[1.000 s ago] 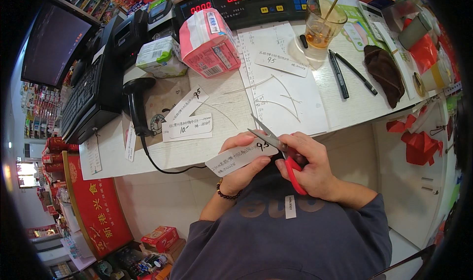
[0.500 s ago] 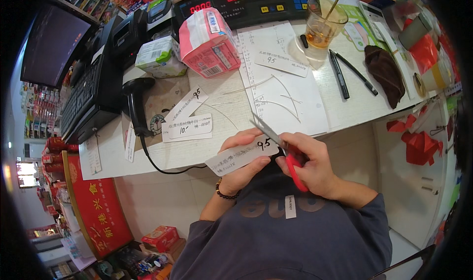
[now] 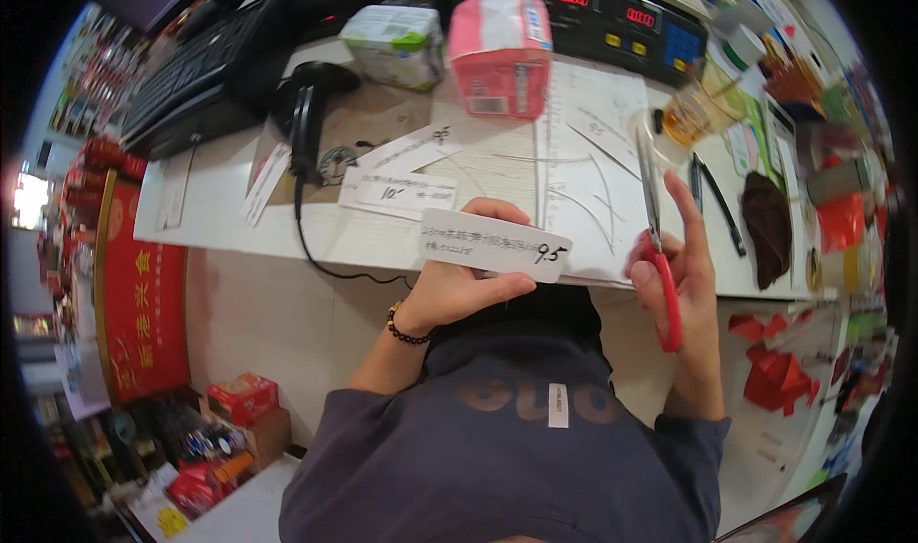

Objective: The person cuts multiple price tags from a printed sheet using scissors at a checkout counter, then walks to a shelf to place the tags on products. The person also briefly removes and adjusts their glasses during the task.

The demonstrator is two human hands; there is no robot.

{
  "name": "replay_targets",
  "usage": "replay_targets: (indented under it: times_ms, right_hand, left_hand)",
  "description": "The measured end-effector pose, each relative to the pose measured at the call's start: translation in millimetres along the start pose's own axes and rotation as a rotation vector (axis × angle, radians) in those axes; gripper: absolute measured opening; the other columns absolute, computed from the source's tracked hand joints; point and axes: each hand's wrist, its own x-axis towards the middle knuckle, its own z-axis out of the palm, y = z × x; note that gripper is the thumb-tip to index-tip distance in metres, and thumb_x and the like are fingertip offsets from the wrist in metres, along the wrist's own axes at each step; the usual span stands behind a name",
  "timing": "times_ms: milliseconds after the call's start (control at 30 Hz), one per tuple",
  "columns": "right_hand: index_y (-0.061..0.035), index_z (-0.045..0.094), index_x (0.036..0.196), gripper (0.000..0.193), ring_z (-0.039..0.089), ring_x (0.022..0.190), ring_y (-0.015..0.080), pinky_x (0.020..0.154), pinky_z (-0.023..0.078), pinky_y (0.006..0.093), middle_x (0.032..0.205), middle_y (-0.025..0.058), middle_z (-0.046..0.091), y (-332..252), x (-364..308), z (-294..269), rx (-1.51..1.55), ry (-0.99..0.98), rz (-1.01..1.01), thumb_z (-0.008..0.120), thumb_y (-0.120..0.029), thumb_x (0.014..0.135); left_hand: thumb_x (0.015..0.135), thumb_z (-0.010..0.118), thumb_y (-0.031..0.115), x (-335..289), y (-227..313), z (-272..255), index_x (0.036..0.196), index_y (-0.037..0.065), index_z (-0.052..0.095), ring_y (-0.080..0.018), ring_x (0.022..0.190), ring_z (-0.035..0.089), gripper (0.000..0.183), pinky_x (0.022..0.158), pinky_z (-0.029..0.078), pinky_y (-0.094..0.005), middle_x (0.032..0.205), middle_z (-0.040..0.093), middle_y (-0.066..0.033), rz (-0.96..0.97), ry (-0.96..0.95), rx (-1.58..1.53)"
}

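Observation:
Between the thumb and fingers of my left hand (image 3: 469,290) is a white paper label (image 3: 478,242) with handwriting, its corners rounded at the right end. My right hand (image 3: 684,275) grips red-handled scissors (image 3: 669,299) with the blades pointing away from me over the table; its index finger stretches up beside them. The scissors are apart from the label. Thin curved paper strips (image 3: 598,194) lie on a white sheet (image 3: 564,156). Other handwritten labels (image 3: 397,191) rest on the table at the left, and one more label (image 3: 602,140) lies on the sheet.
At the back stand a pink package (image 3: 502,60), a green-white tissue pack (image 3: 392,46) and a scale (image 3: 612,32). A corded barcode scanner (image 3: 306,122) is at left. On the right are a glass of amber drink (image 3: 688,118), pens (image 3: 719,204) and a brown cloth (image 3: 765,228).
My right hand has carried the scissors right, away from the label, and turned them upright. My left hand keeps the label, now tilted the other way. The whole view has shifted.

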Motion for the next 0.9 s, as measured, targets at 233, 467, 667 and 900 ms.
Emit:
replay_targets:
  times_ms: [233,467,667,900]
  right_hand:
    - [-0.0039,0.049,0.110,0.042,0.054,0.074,0.0257,0.068,0.045,0.0326,0.087,0.0133,0.057,16.0,26.5,-19.0,-0.833,0.072,-0.089,0.062,-0.004,0.070]
    - [-0.0016,0.051,0.105,0.037,0.054,0.082,0.0282,0.073,0.044,0.0357,0.091,0.0143,0.056,17.7,32.4,-30.9,-0.908,-0.048,-0.120,0.061,-0.002,0.070]
    - [-0.0019,0.051,0.106,0.039,0.054,0.085,0.0287,0.075,0.044,0.0352,0.094,0.0148,0.055,26.8,32.8,-38.1,-0.922,-0.034,-0.172,0.062,-0.002,0.069]
    - [-0.0044,0.052,0.105,0.038,0.055,0.086,0.0297,0.074,0.046,0.0361,0.093,0.0128,0.056,21.1,32.4,-42.2,-0.910,0.007,-0.267,0.064,-0.006,0.068]
  left_hand:
    - [0.073,0.066,0.004,4.4,18.1,-1.5,0.112,0.001,0.042,-0.0087,0.073,0.055,0.045,0.064,0.045,-0.0207,0.087,0.056,-0.0036,-0.152,0.170,-0.069]
    - [0.076,0.060,0.004,9.9,7.9,-9.2,0.124,0.003,0.038,-0.0072,0.071,0.053,0.053,0.065,0.045,-0.0210,0.095,0.053,-0.0041,-0.045,0.126,-0.161]
    - [0.074,0.063,0.001,11.9,9.1,-7.3,0.124,0.003,0.038,-0.0073,0.075,0.056,0.056,0.068,0.046,-0.0199,0.090,0.056,-0.0032,-0.071,0.151,-0.127]
    - [0.074,0.064,-0.003,10.0,3.6,-5.2,0.122,0.002,0.041,-0.0093,0.079,0.059,0.053,0.067,0.048,-0.0200,0.094,0.060,-0.0075,-0.100,0.183,-0.146]
